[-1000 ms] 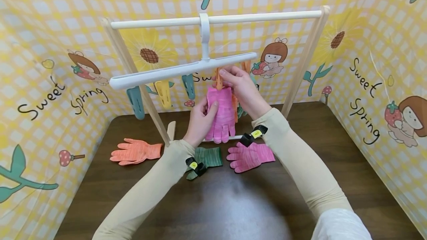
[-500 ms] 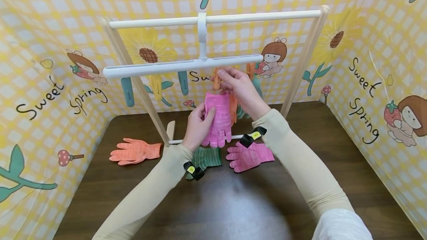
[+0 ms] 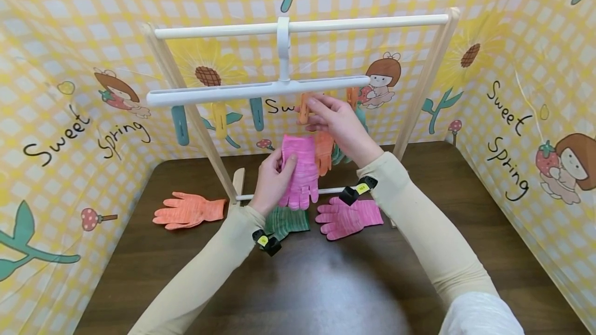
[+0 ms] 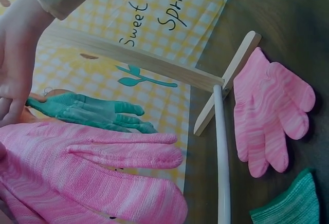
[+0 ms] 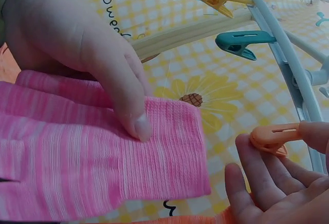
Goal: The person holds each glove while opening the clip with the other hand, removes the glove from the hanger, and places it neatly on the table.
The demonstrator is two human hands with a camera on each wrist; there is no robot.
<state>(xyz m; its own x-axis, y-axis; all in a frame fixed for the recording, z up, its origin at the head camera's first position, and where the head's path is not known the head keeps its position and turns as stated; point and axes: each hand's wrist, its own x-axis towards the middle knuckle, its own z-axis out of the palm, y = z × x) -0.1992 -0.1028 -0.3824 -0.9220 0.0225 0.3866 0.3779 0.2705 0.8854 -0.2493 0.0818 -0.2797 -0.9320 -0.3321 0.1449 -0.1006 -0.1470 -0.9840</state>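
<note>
My left hand (image 3: pixel 271 177) pinches a pink knitted glove (image 3: pixel 300 169) near its cuff, thumb in front, with the glove's fingers hanging down. Above the cuff, my right hand (image 3: pixel 342 125) holds an orange clothespin (image 5: pixel 275 135) between thumb and fingers, just under the white hanger (image 3: pixel 209 94). A gap separates the cuff from this clothespin in the right wrist view. Behind the pink glove hangs an orange glove (image 3: pixel 324 151). A green glove (image 4: pixel 97 112) hangs farther right, partly hidden by my right hand, near another orange clothespin (image 3: pixel 352 97).
The hanger hooks over the white rod (image 3: pixel 363 26) of a wooden rack (image 3: pixel 428 87). Two teal clothespins (image 3: pixel 179 125) and a yellow one (image 3: pixel 219 119) hang at its left. On the dark table (image 3: pixel 335 278) lie an orange glove (image 3: pixel 188 211), a green glove (image 3: pixel 287 221) and a pink glove (image 3: pixel 349 218).
My left hand has lowered the pink glove away from the orange clothespin, slightly leftward. The tilted hanger has swung nearly level. My right hand stays at the clothespin.
</note>
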